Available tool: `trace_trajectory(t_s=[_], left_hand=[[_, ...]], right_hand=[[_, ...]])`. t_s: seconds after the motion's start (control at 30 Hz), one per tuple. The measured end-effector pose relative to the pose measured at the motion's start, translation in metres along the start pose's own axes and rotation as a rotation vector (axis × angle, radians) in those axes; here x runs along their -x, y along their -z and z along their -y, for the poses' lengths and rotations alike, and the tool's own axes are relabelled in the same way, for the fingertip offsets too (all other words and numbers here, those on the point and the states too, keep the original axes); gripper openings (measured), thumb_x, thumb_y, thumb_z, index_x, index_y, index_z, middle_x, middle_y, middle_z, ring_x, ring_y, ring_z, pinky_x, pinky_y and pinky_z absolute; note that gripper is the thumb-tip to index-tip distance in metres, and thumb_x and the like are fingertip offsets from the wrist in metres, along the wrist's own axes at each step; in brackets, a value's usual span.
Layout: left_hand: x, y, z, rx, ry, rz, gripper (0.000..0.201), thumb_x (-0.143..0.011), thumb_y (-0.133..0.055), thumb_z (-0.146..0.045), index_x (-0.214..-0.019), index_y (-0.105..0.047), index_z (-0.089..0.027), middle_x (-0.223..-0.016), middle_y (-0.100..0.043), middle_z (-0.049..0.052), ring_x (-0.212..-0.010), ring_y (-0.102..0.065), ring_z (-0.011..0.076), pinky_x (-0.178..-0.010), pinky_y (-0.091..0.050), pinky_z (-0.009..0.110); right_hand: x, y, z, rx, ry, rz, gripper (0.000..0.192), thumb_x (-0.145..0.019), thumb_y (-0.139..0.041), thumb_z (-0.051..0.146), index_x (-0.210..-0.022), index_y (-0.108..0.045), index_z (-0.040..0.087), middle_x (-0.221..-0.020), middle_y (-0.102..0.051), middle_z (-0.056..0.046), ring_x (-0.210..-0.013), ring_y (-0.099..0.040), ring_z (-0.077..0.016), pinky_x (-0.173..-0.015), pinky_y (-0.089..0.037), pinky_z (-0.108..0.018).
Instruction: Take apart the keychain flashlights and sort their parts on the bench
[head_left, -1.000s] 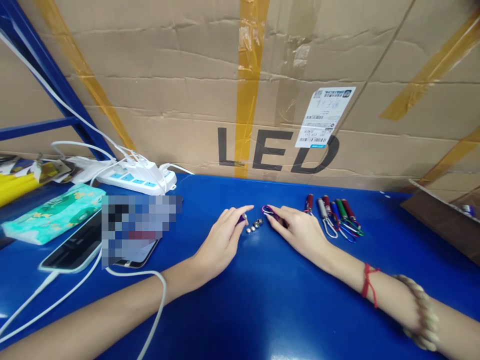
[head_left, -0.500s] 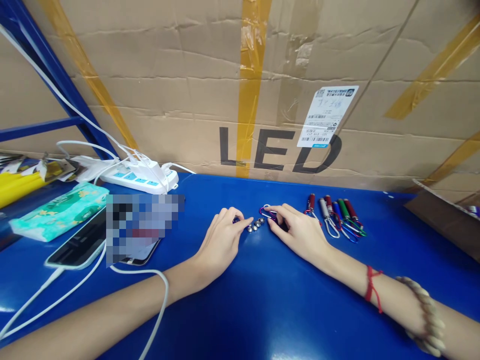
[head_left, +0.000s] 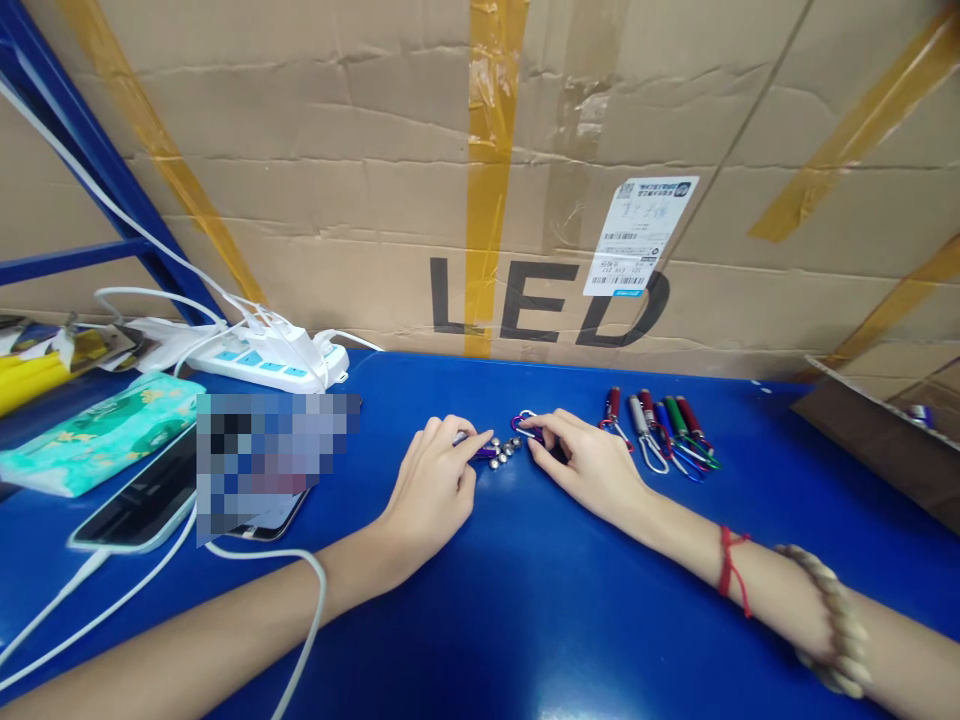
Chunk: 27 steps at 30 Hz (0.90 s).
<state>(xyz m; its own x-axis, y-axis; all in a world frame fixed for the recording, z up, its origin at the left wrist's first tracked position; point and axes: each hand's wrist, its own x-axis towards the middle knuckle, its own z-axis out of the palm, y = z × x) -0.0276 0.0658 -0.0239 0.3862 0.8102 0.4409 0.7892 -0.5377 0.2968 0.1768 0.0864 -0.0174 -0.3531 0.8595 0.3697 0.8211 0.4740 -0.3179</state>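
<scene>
My left hand [head_left: 435, 485] is closed on a short purple metal tube [head_left: 486, 453], whose end shows past my fingertips. Right beside the tube lie several small silver button cells [head_left: 504, 456] on the blue tabletop [head_left: 525, 590]. Just right of the cells, the fingers of my right hand [head_left: 589, 460] pinch a purple carabiner clip [head_left: 525, 424]; whatever is attached to it is hidden under my palm. Beyond that hand lies a row of mini flashlights [head_left: 651, 408] in red, silver, blue and green, with carabiner clips toward me.
A large cardboard box [head_left: 337, 180] marked LED stands along the back. To the left are a white power strip [head_left: 270, 370], a green tissue pack [head_left: 105, 430] and a phone [head_left: 135, 495]. A white cable [head_left: 319, 600] crosses my left forearm. Another carton [head_left: 877, 440] stands at right.
The purple tube in my left hand now shows next to the cells, and the cells have spread a little. The whole view has shifted slightly; my right hand keeps its pinch.
</scene>
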Motion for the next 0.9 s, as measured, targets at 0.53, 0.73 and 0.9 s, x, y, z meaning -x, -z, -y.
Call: trace_trajectory(t_s=[0.53,0.73,0.9], left_hand=[[-0.0020,0.0026,-0.0068,0.029,0.003,0.074,0.024,-0.092,-0.041,-0.021,-0.112,-0.054,-0.021,-0.089,-0.055,0.004,-0.083,-0.046,0.0201,-0.071,-0.036,0.034],[-0.0026,0.0031,-0.0062,0.003,0.085,0.065,0.028,-0.093,-0.043,-0.022,-0.120,-0.049,-0.022,-0.090,-0.055,0.003,-0.085,-0.046,0.0210,-0.073,-0.037,0.035],[-0.0024,0.0023,-0.0034,0.004,0.077,0.034,0.030,-0.094,-0.041,-0.020,-0.123,-0.047,-0.020,-0.095,-0.054,0.004,-0.086,-0.045,0.0209,-0.074,-0.037,0.035]], right_hand=[[0.0014,0.0024,-0.0017,-0.049,0.008,0.022,0.023,-0.087,-0.048,0.026,-0.105,-0.062,0.023,-0.080,-0.058,0.001,-0.067,-0.055,-0.0097,-0.052,-0.035,-0.019],[0.0009,0.0012,-0.0014,-0.038,0.000,0.025,0.024,-0.087,-0.048,0.024,-0.106,-0.062,0.023,-0.080,-0.058,0.001,-0.066,-0.054,-0.0094,-0.052,-0.035,-0.019],[0.0011,0.0002,-0.0024,-0.042,0.001,0.018,0.024,-0.087,-0.047,0.026,-0.106,-0.063,0.023,-0.078,-0.057,0.001,-0.064,-0.053,-0.0095,-0.051,-0.034,-0.019]])
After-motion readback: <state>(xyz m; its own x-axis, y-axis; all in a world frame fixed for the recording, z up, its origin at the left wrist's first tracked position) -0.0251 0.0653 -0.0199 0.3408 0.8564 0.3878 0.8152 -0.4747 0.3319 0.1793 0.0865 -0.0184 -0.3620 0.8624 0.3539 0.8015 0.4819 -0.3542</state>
